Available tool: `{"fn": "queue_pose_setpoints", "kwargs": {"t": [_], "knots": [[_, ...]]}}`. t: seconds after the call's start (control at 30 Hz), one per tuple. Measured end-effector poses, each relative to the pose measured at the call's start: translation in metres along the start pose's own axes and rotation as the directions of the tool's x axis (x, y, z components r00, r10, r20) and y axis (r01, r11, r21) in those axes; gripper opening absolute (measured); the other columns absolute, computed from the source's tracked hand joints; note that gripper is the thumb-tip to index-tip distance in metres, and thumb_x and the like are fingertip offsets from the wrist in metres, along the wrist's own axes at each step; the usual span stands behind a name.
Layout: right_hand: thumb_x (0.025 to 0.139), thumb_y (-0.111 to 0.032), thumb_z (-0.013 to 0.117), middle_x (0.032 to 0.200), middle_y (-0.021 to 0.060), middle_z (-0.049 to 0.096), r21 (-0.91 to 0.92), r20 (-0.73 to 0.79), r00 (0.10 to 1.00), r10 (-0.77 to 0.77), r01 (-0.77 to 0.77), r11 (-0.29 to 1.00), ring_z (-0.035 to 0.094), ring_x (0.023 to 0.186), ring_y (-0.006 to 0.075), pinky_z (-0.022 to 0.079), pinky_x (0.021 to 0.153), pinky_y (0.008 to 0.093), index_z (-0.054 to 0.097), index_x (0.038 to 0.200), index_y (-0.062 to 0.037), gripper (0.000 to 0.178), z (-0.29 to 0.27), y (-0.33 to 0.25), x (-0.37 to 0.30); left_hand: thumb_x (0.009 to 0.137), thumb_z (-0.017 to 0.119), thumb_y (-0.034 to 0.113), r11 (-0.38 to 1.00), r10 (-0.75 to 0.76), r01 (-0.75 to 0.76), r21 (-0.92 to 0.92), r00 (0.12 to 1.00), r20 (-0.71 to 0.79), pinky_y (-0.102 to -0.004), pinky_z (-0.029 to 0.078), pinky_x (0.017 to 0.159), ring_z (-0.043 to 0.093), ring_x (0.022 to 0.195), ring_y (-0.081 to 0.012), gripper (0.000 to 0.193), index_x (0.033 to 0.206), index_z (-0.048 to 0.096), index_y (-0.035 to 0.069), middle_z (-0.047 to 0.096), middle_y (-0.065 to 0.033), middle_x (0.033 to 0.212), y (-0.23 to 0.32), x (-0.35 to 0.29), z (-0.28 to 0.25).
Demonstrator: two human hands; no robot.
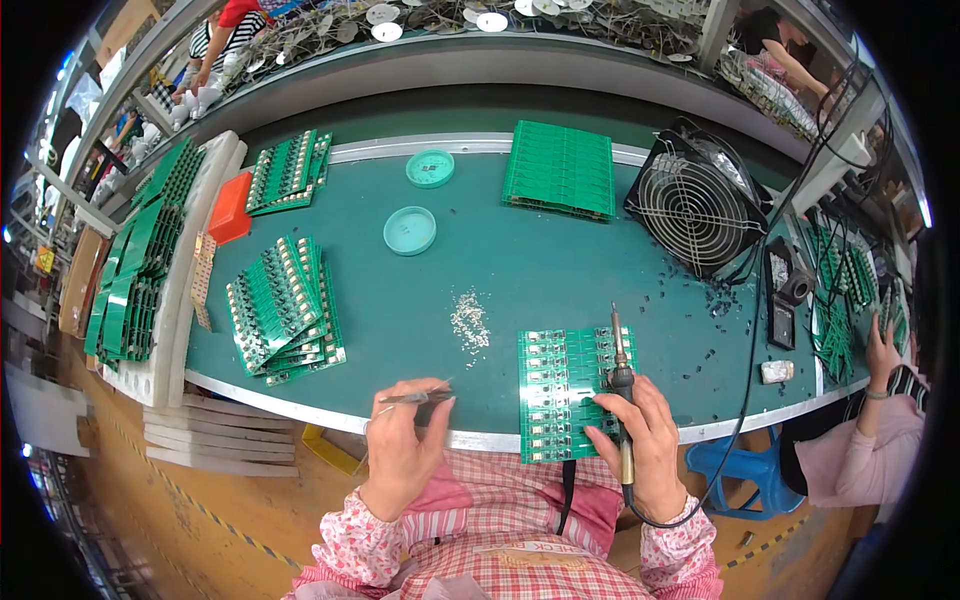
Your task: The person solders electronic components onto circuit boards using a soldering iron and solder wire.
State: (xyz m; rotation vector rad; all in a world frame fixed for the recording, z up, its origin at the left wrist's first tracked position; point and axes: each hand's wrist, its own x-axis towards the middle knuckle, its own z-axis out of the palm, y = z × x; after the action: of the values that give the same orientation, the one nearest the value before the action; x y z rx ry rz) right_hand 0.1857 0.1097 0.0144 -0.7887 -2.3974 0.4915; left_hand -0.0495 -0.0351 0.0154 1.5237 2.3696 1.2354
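A long green work mat (520,270) filled the middle of the frame, and everything else was laid out on it within arm's reach. At the left edge, rows of green boards were stood on edge in a white foam rack (170,300), apparently so they could be kept apart. Toward the upper right, a black mesh-fronted fan (695,205) was tilted toward the seated person, likely so that fumes were drawn away. A flat stack of green panels (560,168) was set at upper centre, and two fanned piles of populated boards (285,305) were spread at centre left, with an orange box (232,207) above them. Two round pale-green tins (410,230) were placed open near the upper middle, and a small heap of whitish solder scraps (469,320) was left just left of the work.

The green circuit panel (560,385) being worked was laid flat at lower centre, overhanging the bench's front edge, close to the body. The right hand (640,440) was closed around a soldering iron (621,385), which was held upright like a pen with its tip over the panel's right column; its cord was looped down past the wrist. The left hand (405,440) was pinched narrowly on a thin strand of solder wire (415,398), held level and pointed toward the panel, apart from it.

At the far right, another person's hand (882,350) was raised beside further boards.
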Motion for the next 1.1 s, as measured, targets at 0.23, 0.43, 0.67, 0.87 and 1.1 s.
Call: {"fn": "queue_pose_setpoints", "kwargs": {"t": [0.23,0.43,0.67,0.87,1.1], "knots": [[0.073,-0.010,0.082,0.108,0.0175,0.062,0.034,0.029,1.000,-0.006,0.005,0.999,0.059,0.118,0.0384,0.046,0.104,0.0528,0.069,0.113,-0.0101,0.042,-0.002,0.004,0.002,0.086,0.069,-0.001,0.995,-0.071,0.073,-0.071,0.997,0.031,-0.0361,0.050,0.079,0.065,0.089,-0.0277,0.016,0.101,0.063,0.000,0.067,-0.0118,0.098,-0.005,0.007,0.002],[0.072,-0.014,0.084,0.111,0.0170,0.064,0.016,0.017,0.999,-0.029,0.029,0.999,0.060,0.118,0.0368,0.046,0.103,0.0525,0.067,0.117,-0.0100,0.049,-0.003,0.004,0.001,0.085,0.068,-0.003,0.992,-0.061,0.064,-0.111,0.998,0.023,-0.0374,0.048,0.080,0.063,0.089,-0.0288,0.018,0.103,0.063,0.000,0.066,-0.0128,0.099,-0.009,0.007,0.005],[0.072,-0.024,0.086,0.118,0.0142,0.066,-0.024,-0.150,0.989,0.020,-0.024,0.999,0.061,0.114,0.0337,0.044,0.102,0.0540,0.066,0.116,-0.0092,0.051,-0.014,0.011,-0.037,0.091,0.057,-0.008,0.937,-0.110,0.138,-0.321,0.989,0.103,-0.0317,0.050,0.090,0.064,0.099,-0.0196,0.017,0.108,0.057,-0.003,0.064,-0.0128,0.107,0.001,-0.004,0.000],[0.076,-0.018,0.081,0.114,0.0112,0.069,-0.180,-0.166,0.980,0.110,-0.140,0.974,0.060,0.120,0.0313,0.027,0.115,0.0561,0.068,0.110,-0.0096,0.038,-0.003,0.005,-0.054,0.088,0.066,0.001,0.939,0.216,-0.072,-0.335,0.883,0.416,-0.0410,0.048,0.098,0.066,0.109,-0.0285,0.022,0.108,0.056,0.003,0.068,-0.0145,0.117,0.030,-0.007,0.009],[0.086,0.005,0.068,0.119,0.0232,0.066,0.413,-0.323,0.854,0.408,-0.261,0.873,0.067,0.107,0.0266,0.041,0.108,0.0517,0.053,0.115,-0.0047,0.033,0.016,-0.011,-0.060,0.089,0.065,0.002,0.944,0.083,0.075,-0.322,0.889,0.451,-0.0443,0.043,0.105,0.064,0.113,-0.0294,0.018,0.107,0.059,0.003,0.069,-0.0111,0.119,0.037,-0.009,0.009]]}}
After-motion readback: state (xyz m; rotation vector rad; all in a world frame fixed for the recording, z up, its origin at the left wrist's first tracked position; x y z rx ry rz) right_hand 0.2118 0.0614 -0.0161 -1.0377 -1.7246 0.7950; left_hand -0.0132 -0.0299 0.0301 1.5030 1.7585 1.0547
